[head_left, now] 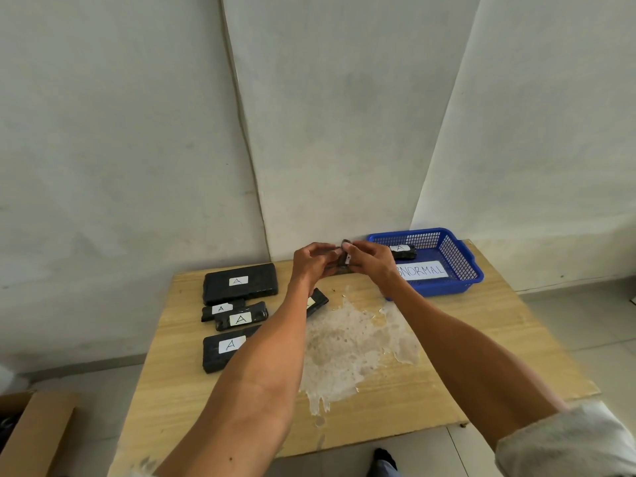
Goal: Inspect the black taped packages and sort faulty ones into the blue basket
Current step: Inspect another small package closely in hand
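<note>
Loose packages (pixel 240 283) are lying well left of the basket (pixel 463 270), while the left hand (pixel 311 261) and right hand (pixel 370 261) are pinching a held package (pixel 345 243) with curled fingers just left of it, a binned package (pixel 403 252) lying inside.

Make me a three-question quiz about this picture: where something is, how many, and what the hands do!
1. Where is the blue plastic mesh basket? A) wooden table's far right corner B) floor C) table's near left
2. How many black taped packages show inside it? A) none B) one C) four
3. What do the left hand and right hand do? A) lie flat B) grip one small black package together C) lift the basket
Answers: A, it sits far right; B, one labelled package lies there; B, both hands' fingers curl round it.
</note>
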Motion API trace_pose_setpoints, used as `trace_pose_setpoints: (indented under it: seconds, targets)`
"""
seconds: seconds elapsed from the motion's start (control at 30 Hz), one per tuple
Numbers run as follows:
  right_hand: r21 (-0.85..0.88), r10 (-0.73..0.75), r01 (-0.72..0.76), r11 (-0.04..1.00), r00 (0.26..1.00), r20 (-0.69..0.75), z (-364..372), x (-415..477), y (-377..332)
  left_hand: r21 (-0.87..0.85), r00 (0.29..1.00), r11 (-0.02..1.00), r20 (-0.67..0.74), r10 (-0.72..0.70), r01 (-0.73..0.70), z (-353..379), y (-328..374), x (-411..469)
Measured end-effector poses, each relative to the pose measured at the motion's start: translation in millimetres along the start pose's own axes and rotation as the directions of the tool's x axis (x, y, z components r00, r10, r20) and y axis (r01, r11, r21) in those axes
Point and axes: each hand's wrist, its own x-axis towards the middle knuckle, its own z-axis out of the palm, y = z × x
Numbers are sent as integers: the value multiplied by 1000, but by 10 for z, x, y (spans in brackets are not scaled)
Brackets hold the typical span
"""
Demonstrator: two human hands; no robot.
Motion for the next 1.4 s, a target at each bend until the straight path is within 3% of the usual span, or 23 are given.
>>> trace_pose_setpoints:
  seconds: [0.1,0.2,0.43,0.83,0.97,1.07,1.4]
  targets:
    - [87,36,-33,996,998,-42,0,-30,-14,73,998,997,55,-10,6,-19,-43,-5]
    - [186,105,-99,978,994,-21,9,-54,-20,86,1000,996,17,-10,9,-33,-89,-5]
    - [260,136,-133,957,991,4,31,-48,-32,-45,1000,999,-5,-11,10,-52,-119,-40]
    - [100,78,-69,993,993,-91,85,52,-51,-26,999,999,-10,34,-35,-88,-100,-13]
    - [60,56,-63,996,992,109,75,-33,-119,-95,996,995,-76,-44,37,-80,-26,34]
    - [21,42,-48,999,975,217,89,-50,-91,-44,986,997,-151,-67,61,-86,-13,82]
    - [-118,-17,29,993,994,104,151,-15,2,17,980,996,-183,-83,87,-80,-19,113]
